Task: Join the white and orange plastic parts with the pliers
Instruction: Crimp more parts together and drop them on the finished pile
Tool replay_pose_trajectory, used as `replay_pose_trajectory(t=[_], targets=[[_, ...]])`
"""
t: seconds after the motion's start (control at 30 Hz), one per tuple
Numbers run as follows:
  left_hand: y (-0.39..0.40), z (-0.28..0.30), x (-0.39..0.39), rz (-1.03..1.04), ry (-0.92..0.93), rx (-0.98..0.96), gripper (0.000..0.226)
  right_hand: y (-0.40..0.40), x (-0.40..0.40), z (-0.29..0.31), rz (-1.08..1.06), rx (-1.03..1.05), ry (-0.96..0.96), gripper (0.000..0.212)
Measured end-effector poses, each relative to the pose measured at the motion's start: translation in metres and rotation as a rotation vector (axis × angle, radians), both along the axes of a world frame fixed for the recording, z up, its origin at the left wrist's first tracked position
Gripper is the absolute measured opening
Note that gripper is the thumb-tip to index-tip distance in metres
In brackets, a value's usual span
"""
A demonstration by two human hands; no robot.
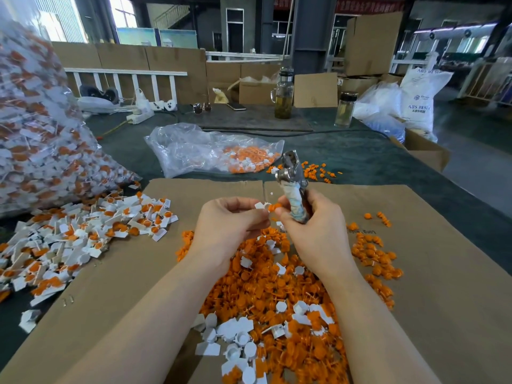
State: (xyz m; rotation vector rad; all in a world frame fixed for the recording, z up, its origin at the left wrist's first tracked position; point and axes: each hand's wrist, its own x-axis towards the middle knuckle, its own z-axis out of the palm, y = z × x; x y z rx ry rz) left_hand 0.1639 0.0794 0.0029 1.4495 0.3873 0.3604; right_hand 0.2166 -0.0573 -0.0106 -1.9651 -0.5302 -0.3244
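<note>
White part [260, 205] pinched in left hand [231, 221], orange part [273, 208] seemingly touching it, right hand [310, 220] gripping pliers [293, 184], cardboard [429, 273] bare rightward.

The left hand [231, 220] pinched a white part [261, 205] against an orange part [273, 208] pinched by the right hand [313, 220], which also gripped the pliers [293, 184], nose toward twelve o'clock. Loose orange pieces [277, 286] lay at six o'clock on cardboard [443, 273].
</note>
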Motion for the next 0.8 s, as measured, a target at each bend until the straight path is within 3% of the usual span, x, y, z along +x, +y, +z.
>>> replay_pose_trajectory(t=[0.4,0.8], targets=[[-0.010,0.001,-0.003,0.070,-0.074,0.250,0.010,0.002,-0.003,-0.001,-0.099,0.005,-0.096,0.014],[-0.013,-0.004,-0.003,0.137,-0.104,0.388,0.006,0.003,-0.004,0.000,-0.065,-0.024,-0.085,0.015]])
